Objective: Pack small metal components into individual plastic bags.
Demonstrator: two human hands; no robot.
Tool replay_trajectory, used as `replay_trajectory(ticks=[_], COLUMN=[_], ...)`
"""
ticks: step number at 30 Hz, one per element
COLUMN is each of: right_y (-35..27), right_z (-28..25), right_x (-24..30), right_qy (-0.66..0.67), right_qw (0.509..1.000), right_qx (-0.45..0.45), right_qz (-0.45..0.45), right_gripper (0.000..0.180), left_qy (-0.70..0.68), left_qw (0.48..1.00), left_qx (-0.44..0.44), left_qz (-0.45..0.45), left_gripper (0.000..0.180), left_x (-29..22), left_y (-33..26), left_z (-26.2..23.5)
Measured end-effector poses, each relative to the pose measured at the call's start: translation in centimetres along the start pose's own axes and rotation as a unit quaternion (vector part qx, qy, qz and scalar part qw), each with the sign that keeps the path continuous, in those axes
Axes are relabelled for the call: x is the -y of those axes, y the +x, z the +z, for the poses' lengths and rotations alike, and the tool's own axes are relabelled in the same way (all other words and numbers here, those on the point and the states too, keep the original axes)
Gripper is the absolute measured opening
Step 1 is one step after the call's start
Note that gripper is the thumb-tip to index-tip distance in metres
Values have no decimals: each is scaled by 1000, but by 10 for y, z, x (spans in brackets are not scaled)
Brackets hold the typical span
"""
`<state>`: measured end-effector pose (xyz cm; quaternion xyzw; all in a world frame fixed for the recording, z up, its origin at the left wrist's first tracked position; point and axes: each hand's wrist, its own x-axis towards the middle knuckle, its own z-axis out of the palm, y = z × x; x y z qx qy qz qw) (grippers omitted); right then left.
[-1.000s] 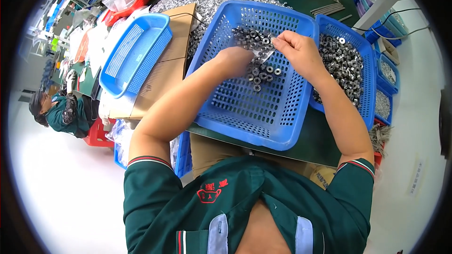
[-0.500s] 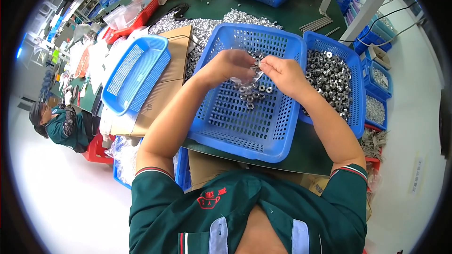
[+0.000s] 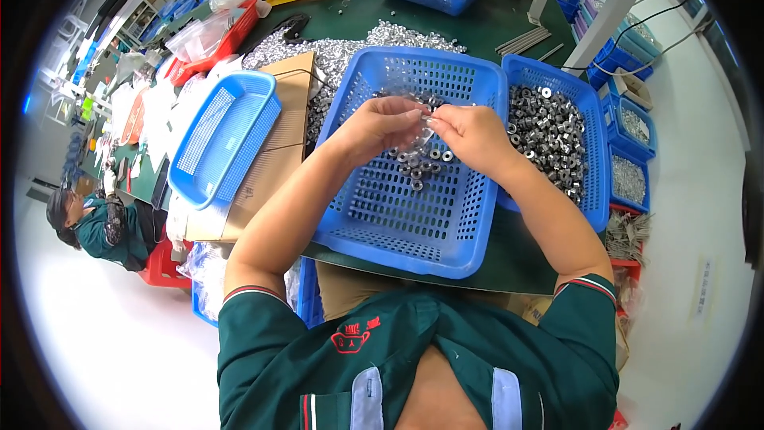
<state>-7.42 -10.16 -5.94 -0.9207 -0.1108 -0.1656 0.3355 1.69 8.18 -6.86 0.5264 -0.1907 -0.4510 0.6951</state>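
Over the large blue basket, my two hands meet with fingertips nearly touching. My left hand is closed, thumb against its fingers, and a bit of clear plastic shows just beneath it. Thumb and forefinger of my right hand pinch something tiny beside the left fingertips; its kind is too small to tell. Below the hands, several small ring-shaped metal parts lie in the basket. To the right, a second blue basket is filled with similar metal rings.
Left of the big basket, an empty light-blue basket rests on cardboard. Behind lies a heap of shiny metal parts. Metal rods lie by a post. A co-worker sits far left.
My left hand, blurred by motion before, has come down and right to meet my right fingertips. The view has shifted slightly.
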Motion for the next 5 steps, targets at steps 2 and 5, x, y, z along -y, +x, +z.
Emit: replay_trajectory(ticks=[2,5], right_y=[-2,-6], right_z=[1,5], right_x=[3,3], right_qy=[-51,-154], right_qw=[998,979], right_qx=[-15,-52], right_qz=[-34,-125], right_gripper=[21,19], left_qy=[8,-21], left_qw=[1000,999], left_qx=[-7,13], left_qz=[-4,-25], left_gripper=[22,21], left_x=[2,4], left_y=[0,1], left_z=[-1,-5])
